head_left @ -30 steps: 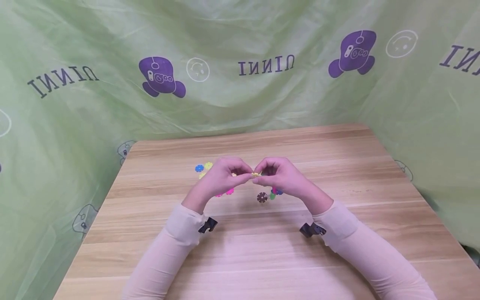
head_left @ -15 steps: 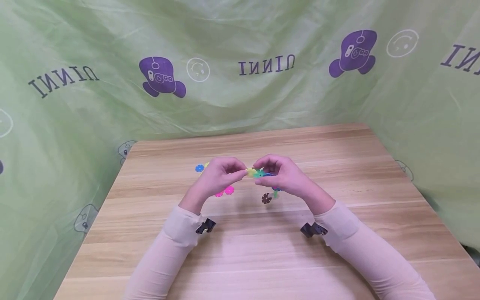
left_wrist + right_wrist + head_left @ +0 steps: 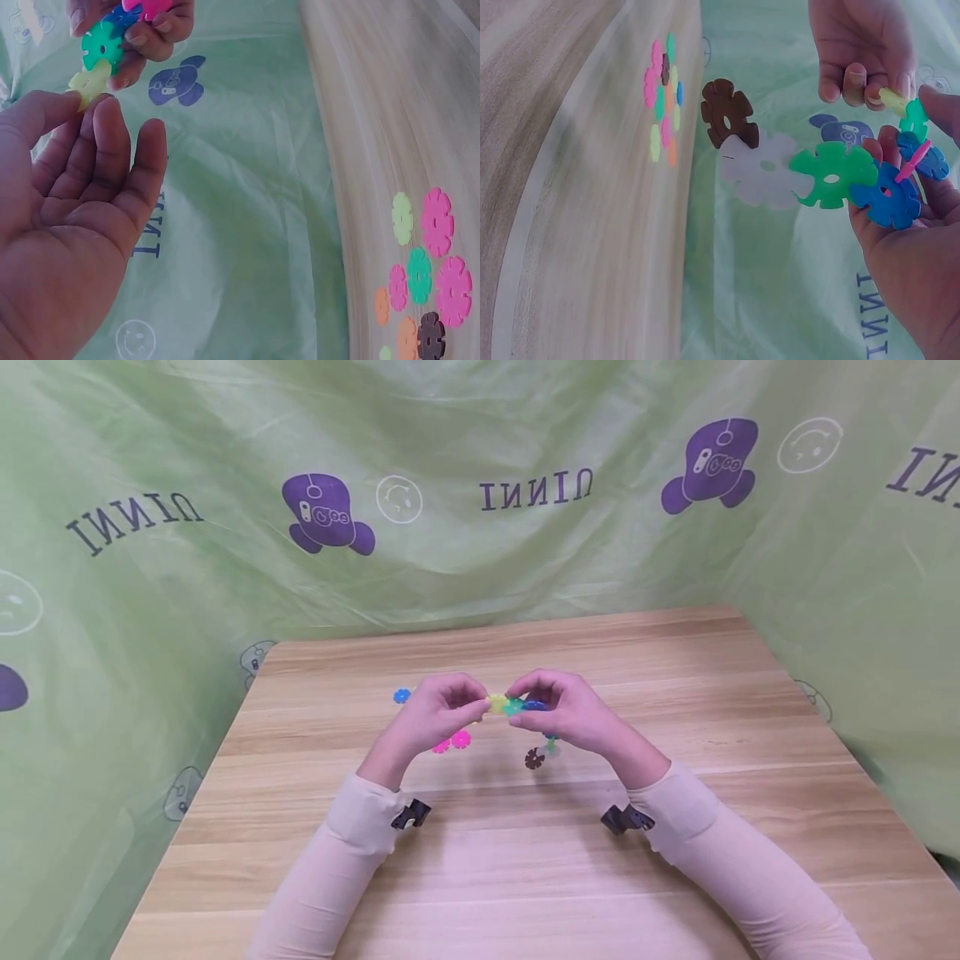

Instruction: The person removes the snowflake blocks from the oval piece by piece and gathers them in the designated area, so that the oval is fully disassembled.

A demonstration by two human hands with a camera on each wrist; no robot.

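A: grip check: right hand [image 3: 566, 714] is clamped on the disc chain [image 3: 832, 176], thumb and fingers pinching its blue end; left hand [image 3: 442, 710] pinches a single yellow disc [image 3: 88, 81] between thumb and fingertips, its other fingers loosely straight in the left wrist view.

B: where's the chain?

A: held up off the tabletop [image 3: 525, 860], between both hands, roughly over the middle; loose discs [image 3: 452, 742] lie under and beside the hands, a blue one [image 3: 402, 695] further left.

B: step?

A: looks like adding the yellow disc to the chain's teal piece [image 3: 103, 43]; edges touch or nearly so; can't tell if the slots are seated.

B: next move?

A: my read: line the yellow disc's slot up with a slot on the teal piece, discs crossed edge to edge, then press in; the right hand must brace the chain so it doesn't flex.

B: orientation?

A: long axis runs roughly left-right across the person in the head view; in the right wrist view it reads blue, green, white, brown outward from the palm, so the brown end hangs free, down toward the tabletop.
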